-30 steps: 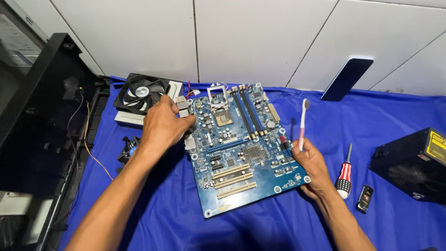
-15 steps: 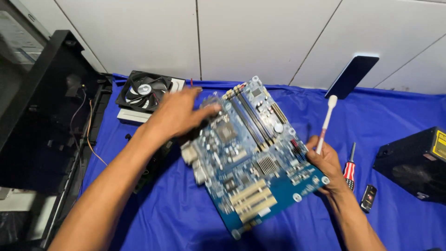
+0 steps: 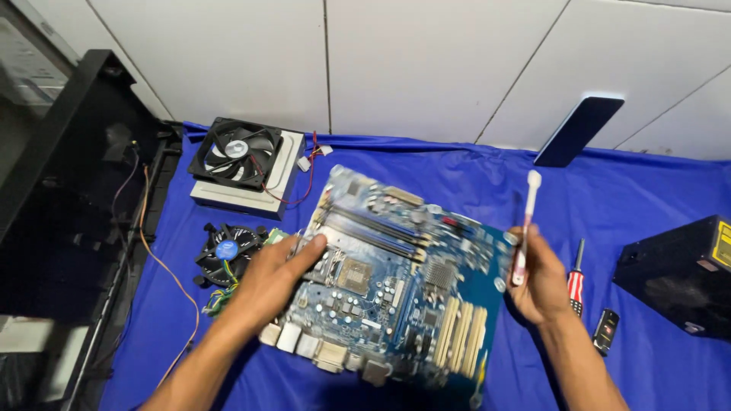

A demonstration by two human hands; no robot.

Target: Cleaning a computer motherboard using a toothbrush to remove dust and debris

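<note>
Left hand and right hand hold the blue motherboard.

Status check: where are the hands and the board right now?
Left hand grips the blue motherboard at its left edge. Right hand holds the right edge plus a white brush. Screwdriver lies just right, apart.

yellow label on black box

The left hand and right hand grip opposite edges of a blue motherboard above the blue cloth; the right hand also holds a white brush.
</note>
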